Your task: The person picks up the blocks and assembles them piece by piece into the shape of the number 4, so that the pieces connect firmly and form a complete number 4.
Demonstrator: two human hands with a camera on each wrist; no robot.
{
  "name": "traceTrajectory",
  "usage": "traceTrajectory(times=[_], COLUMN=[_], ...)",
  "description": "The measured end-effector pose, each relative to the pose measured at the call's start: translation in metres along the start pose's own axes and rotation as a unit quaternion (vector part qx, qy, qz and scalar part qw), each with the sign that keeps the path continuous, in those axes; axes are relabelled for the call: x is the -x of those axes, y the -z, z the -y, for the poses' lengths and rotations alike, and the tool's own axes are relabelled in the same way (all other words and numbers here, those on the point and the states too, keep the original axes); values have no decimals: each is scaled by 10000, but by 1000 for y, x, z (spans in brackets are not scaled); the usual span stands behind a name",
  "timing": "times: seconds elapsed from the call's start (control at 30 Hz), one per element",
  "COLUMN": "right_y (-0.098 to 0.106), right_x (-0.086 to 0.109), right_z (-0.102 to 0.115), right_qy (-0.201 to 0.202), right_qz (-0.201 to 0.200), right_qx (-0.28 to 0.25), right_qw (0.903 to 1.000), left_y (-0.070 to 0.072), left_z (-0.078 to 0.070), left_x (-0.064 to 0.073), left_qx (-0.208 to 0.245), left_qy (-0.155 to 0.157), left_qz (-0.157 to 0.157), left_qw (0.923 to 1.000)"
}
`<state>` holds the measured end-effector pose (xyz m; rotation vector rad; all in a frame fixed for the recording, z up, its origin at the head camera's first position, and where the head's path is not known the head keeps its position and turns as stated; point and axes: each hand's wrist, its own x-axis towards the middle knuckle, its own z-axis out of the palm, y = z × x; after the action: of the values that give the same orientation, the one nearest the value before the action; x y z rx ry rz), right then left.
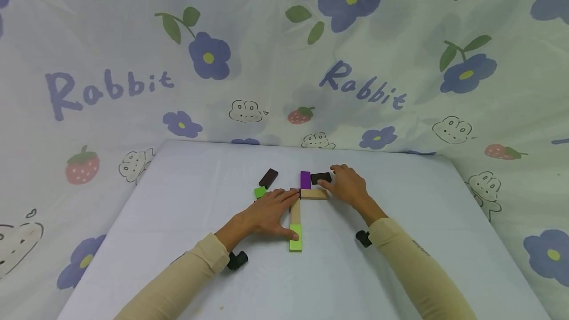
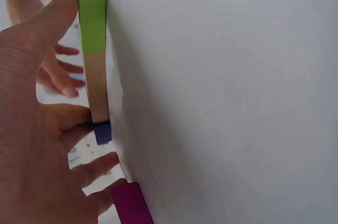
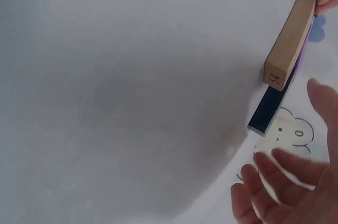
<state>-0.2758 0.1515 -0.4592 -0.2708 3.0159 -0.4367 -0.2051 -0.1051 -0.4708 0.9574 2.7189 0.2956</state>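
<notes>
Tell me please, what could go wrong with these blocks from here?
The left hand has its thumb touching the near green block, so a slip might nudge that block out of line. The right hand is close to the black block beside the purple block; a careless push could knock both askew.

On the table [image 1: 329, 280], near block [image 1: 295, 246] sits end to end with middle block [image 1: 295, 214], corner block [image 2: 103, 133] at the far end, crosswise block [image 1: 313, 194] running right from it. Back block [image 1: 305, 180] is directly behind crosswise block's left end, side block [image 1: 320, 177] just right of that. Left hand [image 1: 266, 213] lies left of the run, thumb on near block, outer block [image 1: 268, 178] beyond it; right hand [image 1: 348, 186] right of side block.
</notes>
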Motion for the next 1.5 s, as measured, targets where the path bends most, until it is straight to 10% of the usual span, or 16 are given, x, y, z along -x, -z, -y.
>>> traceTrajectory(times=[0.47,1.5], right_y=[-10,-8], right_x=[-12,-19], right_z=[6,12], right_qy=[-501,-289], right_qz=[200,215], right_qx=[-40,6], right_qw=[9985,9994], left_y=[-3,-2], left_z=[-1,0], left_x=[-2,-1], left_qx=[45,-29], left_qy=[14,78], left_qz=[42,-2], left_qw=[10000,10000])
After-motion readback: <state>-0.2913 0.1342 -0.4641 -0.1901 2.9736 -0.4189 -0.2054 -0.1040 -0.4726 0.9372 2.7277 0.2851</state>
